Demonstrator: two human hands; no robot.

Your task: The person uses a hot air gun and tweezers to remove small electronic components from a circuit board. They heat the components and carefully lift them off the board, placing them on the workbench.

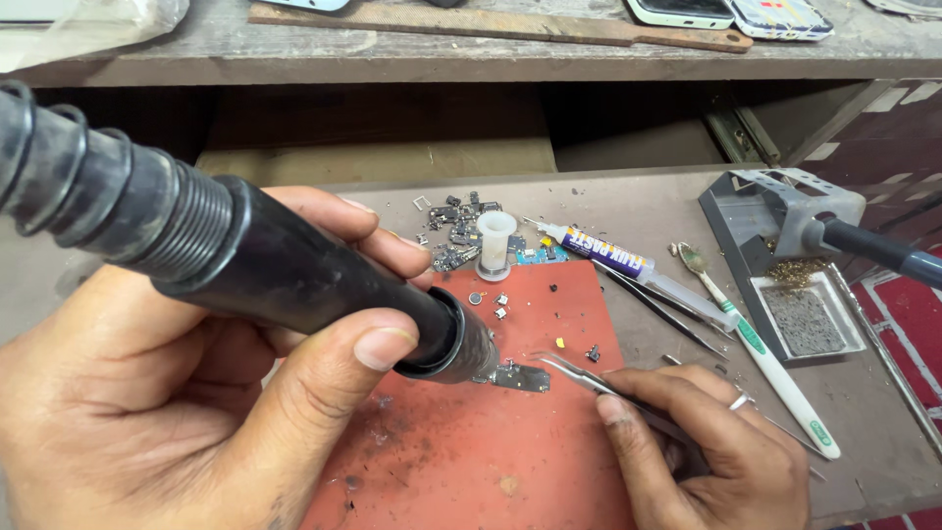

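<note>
Small circuit board (518,377) lies on the red work mat (510,461), mid-bench, w/ your hot-air gun (294,270) nozzle right over its left end and your curved tweezers (579,378) tip just beside its right edge. Your left hand (196,393) is wrapped round the black gun barrel, thumb pressed near the collar; your right hand (702,447) pinches the tweezers, ring on one finger. Behind the mat: white plastic spool (496,245), pile of small board parts (456,231), paste syringe (628,270), toothbrush (760,348), and iron stand (785,260) at right.

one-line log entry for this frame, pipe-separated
left hand: grips black hot-air wand | right hand: holds tweezers | nozzle over small board piece | surface: red mat
</note>
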